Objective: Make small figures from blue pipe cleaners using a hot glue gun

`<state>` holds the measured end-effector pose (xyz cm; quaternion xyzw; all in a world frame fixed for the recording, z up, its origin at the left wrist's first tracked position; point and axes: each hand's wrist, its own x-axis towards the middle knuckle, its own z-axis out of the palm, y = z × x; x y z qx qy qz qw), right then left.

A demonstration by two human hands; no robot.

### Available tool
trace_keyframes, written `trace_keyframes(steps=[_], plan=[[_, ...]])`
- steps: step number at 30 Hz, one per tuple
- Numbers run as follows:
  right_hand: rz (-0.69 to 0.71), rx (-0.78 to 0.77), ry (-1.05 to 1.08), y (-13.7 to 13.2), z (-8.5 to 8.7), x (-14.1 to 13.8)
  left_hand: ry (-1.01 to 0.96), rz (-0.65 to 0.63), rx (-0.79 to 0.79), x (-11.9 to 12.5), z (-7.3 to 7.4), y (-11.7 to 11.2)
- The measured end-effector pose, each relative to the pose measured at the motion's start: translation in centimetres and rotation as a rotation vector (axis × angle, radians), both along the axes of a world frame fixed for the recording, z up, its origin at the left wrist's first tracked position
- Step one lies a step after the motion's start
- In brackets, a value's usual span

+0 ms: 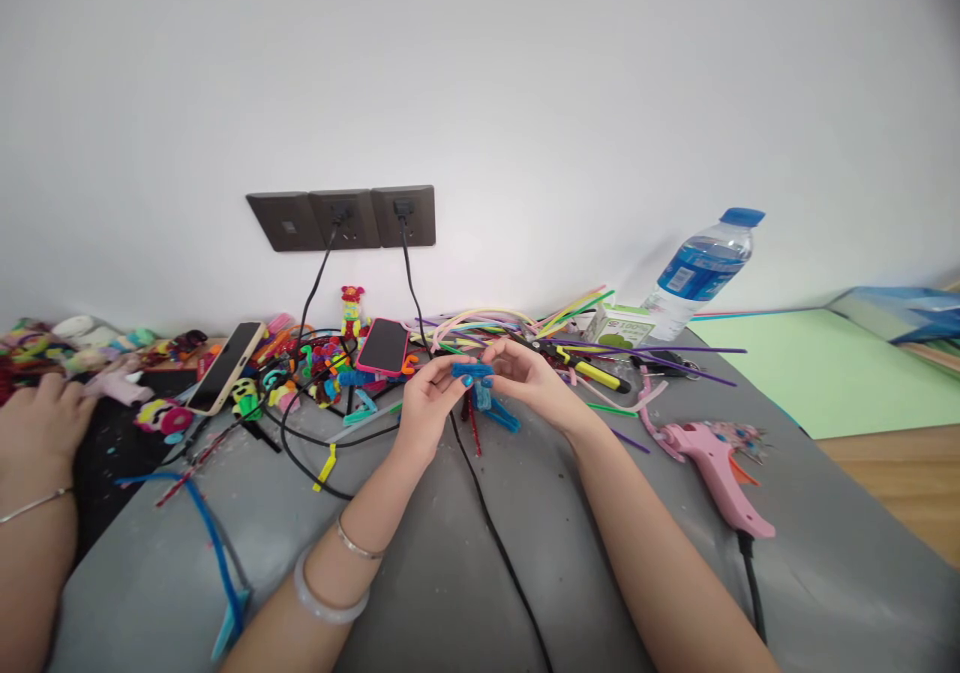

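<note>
Between both hands, above the middle of the grey table [420, 573], is a small bundle of blue pipe cleaner [471, 370]. My left hand [431, 398] pinches its left end, thumb toward me. From the other side my right hand [529, 383] grips the right end between thumb and fingers. More blue pipe cleaner pieces [499, 413] show just below my right fingers; whether they join the held bundle I cannot tell. A long blue pipe cleaner [214, 533] lies bent on the table at front left.
A pink glue gun [720, 478] rests at right, its cord trailing forward. Behind are a water bottle [697, 273], a small carton [619, 325], pliers [592, 371], loose pipe cleaners and two phones [384, 345]. Black cords [487, 518] cross the table. Another person's hand [45, 428] is at far left.
</note>
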<state>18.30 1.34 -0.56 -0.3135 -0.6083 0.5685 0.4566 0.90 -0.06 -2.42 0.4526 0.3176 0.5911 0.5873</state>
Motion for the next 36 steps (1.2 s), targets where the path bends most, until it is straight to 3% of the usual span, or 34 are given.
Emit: trace_keyframes(steps=[8, 14, 26, 36], plan=[[-0.048, 0.067, 0.018, 0.0, -0.1, 0.0, -0.005, -0.015, -0.006, -0.1, -0.3, 0.0], [-0.09, 0.082, 0.02, 0.1, -0.3, 0.2, 0.124, 0.007, 0.064, -0.6, -0.6, 0.3], [-0.129, 0.059, 0.016, -0.1, 0.3, 0.4, 0.243, 0.0, 0.244, -1.5, -0.1, 0.7], [-0.14, 0.042, 0.025, -0.1, 0.4, 0.7, 0.353, 0.046, 0.282, -1.6, 0.5, 0.5]])
